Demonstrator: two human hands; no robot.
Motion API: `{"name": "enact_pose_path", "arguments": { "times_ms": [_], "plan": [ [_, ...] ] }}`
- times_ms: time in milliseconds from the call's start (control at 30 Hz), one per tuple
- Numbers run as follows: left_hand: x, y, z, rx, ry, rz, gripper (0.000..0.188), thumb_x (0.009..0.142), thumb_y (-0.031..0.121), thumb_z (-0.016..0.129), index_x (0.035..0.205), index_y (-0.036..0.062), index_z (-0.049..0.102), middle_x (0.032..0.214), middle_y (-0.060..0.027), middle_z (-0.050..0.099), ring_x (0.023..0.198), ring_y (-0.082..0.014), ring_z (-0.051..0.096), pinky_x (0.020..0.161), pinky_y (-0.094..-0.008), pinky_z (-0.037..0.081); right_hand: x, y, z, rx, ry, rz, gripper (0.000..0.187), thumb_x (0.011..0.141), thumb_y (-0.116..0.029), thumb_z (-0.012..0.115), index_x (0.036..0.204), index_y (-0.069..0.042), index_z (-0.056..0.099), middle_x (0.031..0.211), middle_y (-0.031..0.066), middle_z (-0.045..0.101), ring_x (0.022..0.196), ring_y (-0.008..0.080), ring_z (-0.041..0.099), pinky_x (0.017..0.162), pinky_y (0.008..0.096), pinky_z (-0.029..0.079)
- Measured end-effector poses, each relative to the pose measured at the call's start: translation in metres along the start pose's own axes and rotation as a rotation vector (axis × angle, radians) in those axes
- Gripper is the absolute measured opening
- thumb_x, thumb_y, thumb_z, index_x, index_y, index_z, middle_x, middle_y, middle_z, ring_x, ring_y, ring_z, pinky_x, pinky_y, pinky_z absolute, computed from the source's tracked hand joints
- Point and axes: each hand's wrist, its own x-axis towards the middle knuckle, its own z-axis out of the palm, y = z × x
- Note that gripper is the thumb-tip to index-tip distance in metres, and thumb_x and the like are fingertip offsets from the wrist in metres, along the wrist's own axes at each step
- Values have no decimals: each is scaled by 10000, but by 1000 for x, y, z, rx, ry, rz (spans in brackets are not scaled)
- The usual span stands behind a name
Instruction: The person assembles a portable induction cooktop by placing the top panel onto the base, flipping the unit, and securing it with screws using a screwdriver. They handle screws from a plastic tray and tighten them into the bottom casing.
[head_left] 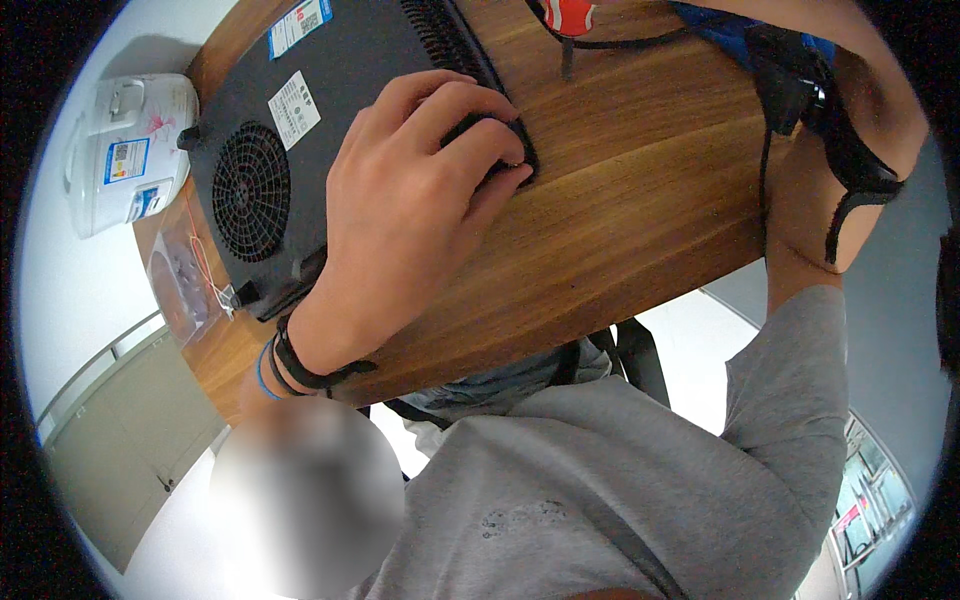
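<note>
My left hand (415,190) lies over a black induction cooker (350,60) on the wooden table. Its fingers and thumb curl round the cooker's right-hand edge, and the black wristband (300,365) rests at the table's near side. The cooker sits underside up, showing a round fan grille (250,190), a white label (294,110), a small foot and a row of vent slots. My right arm (885,110) bends at the upper right with a black strap (860,185) round it. The forearm runs out past the top edge, so my right hand is out of sight.
A white rice cooker (135,150) stands left of the induction cooker. Near the table's left edge lies a clear plastic bag (185,275). A red and white object (570,17) with a black cord (630,43) is at the top, near blue material (705,32).
</note>
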Motion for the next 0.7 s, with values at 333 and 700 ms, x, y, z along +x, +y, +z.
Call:
{"name": "enact_pose_path", "arguments": {
  "times_ms": [333, 700],
  "plan": [
    [1, 5, 2, 37, 7, 13, 145, 849, 180, 884, 914, 124, 767, 1149, 5, 787, 1238, -307, 703, 1002, -434, 605, -5, 6, -11, -13, 11, 21, 269, 876, -162, 834, 1052, -55, 661, 900, 107, 667, 834, 279, 679, 745, 407, 549],
    [-8, 2, 1, 208, -42, 168, 107, 878, 205, 809, 980, 173, 818, 1207, 27, 792, 1281, -307, 715, 941, -431, 652, -1, 2, -9, -17, 5, 14, 256, 876, -162, 834, 1046, -59, 672, 880, 102, 671, 823, 269, 685, 737, 401, 556]
  ]
}}
